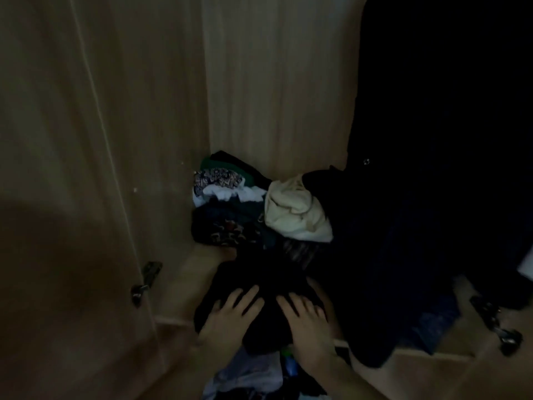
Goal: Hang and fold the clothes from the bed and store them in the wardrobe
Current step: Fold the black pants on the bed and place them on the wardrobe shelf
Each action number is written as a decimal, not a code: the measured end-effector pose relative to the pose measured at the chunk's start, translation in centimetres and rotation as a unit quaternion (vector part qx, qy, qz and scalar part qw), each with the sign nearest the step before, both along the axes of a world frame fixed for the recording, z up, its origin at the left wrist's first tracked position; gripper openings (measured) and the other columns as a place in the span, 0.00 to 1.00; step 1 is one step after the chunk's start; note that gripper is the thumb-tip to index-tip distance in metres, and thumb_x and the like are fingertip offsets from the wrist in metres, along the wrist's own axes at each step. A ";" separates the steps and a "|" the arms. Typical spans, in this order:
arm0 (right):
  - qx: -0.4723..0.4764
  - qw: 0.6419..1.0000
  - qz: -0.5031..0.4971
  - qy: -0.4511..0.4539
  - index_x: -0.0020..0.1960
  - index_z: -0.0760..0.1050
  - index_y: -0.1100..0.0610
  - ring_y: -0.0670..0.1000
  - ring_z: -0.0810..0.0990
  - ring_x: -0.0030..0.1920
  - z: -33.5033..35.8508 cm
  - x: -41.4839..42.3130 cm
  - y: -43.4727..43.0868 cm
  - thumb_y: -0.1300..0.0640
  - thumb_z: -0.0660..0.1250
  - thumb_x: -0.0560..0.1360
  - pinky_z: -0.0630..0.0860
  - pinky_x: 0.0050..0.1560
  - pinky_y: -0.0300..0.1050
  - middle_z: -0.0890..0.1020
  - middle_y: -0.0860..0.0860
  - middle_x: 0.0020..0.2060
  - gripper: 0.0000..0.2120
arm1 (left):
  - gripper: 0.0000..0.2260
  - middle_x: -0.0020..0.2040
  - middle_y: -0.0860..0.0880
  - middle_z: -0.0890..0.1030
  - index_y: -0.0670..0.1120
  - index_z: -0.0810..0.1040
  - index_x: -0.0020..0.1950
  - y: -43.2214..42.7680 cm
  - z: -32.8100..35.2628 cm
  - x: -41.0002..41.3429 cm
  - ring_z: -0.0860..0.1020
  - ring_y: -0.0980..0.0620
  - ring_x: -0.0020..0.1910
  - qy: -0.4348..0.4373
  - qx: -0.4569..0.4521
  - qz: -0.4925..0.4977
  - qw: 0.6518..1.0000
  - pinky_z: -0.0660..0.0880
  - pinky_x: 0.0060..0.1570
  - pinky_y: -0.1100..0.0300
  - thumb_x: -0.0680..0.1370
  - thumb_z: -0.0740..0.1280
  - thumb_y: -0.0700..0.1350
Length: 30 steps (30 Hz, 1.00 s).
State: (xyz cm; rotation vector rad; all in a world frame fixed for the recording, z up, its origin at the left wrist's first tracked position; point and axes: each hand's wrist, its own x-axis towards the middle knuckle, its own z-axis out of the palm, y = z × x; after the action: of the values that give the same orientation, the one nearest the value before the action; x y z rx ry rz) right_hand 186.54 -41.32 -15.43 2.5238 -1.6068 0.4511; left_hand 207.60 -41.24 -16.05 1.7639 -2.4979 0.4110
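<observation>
Scene: dim wardrobe interior, wood-grain back and left wall; view blurred.
Left edge: door stands open, hinge on its inner edge, near the shelf front.
Right edge: dark hanging clothes fill that side down to the shelf; second hinge at lower right.
Shelf: bare strip of wood along the left, between the wall and the clothes.
Back pile: crumpled patterned, white and dark items, pushed into the back left corner, touching both walls.
Cream item: bunched, just right of the pile, against the hanging clothes.
Open room: only the left strip and the space above the piles; right side crowded.
Black garment: folded bundle at the shelf front, in front of the back pile, its near edge reaching the shelf lip.
Left hand: flat, fingers spread, palm down on the garment's near left part; not clenched, nothing gripped.
Right hand: flat, fingers spread, palm down on the garment's near right part; nothing gripped.
Hands: side by side, a narrow gap of black cloth between them.
Below shelf: more loose clothes, detail too dark to tell.
</observation>
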 end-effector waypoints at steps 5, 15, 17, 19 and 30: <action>0.009 0.999 -0.045 0.004 0.69 0.71 0.51 0.57 0.81 0.55 -1.9 0.8 -1.1 0.51 0.84 0.50 0.81 0.47 0.52 0.80 0.53 0.60 0.48 | 0.51 0.73 0.50 0.72 0.54 0.71 0.70 -1.0 -1.0 0.1 0.73 0.45 0.64 0.065 0.021 0.001 0.998 0.81 0.43 0.44 0.48 0.83 0.54; 0.062 0.996 -0.056 0.003 0.66 0.71 0.49 0.56 0.77 0.56 -1.4 1.7 -1.7 0.49 0.85 0.44 0.80 0.47 0.51 0.79 0.51 0.60 0.52 | 0.49 0.76 0.46 0.67 0.55 0.70 0.70 -1.2 -1.6 0.9 0.71 0.41 0.67 0.067 0.067 0.021 0.995 0.77 0.44 0.38 0.50 0.80 0.63; 0.059 0.996 -0.066 -0.009 0.65 0.73 0.49 0.55 0.78 0.56 -1.0 2.0 -2.8 0.52 0.84 0.45 0.80 0.48 0.51 0.79 0.51 0.60 0.49 | 0.42 0.74 0.47 0.69 0.55 0.72 0.65 -3.0 -1.3 1.0 0.72 0.42 0.65 0.089 0.036 0.019 0.995 0.77 0.42 0.41 0.53 0.81 0.56; 0.058 0.995 -0.085 -0.013 0.64 0.74 0.48 0.55 0.78 0.56 -1.1 2.7 -4.4 0.54 0.83 0.48 0.78 0.49 0.52 0.80 0.51 0.60 0.45 | 0.41 0.73 0.47 0.71 0.55 0.73 0.63 -5.0 -1.5 1.3 0.73 0.41 0.65 0.097 0.027 0.017 0.995 0.77 0.43 0.41 0.52 0.83 0.52; 0.072 0.991 -0.106 0.033 0.65 0.69 0.46 0.56 0.81 0.55 -3.4 4.8 -11.0 0.51 0.69 0.64 0.80 0.46 0.54 0.80 0.51 0.59 0.29 | 0.17 0.71 0.52 0.74 0.57 0.73 0.60 -11.5 -4.4 2.0 0.73 0.42 0.65 0.145 0.003 0.019 0.989 0.79 0.43 0.39 0.72 0.57 0.49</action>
State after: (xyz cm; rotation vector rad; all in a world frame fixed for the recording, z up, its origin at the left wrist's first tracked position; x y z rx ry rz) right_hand 191.38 -52.36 -18.81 2.3989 -1.9176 0.2330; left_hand 209.55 -52.74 -20.40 1.7332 -2.2700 0.1358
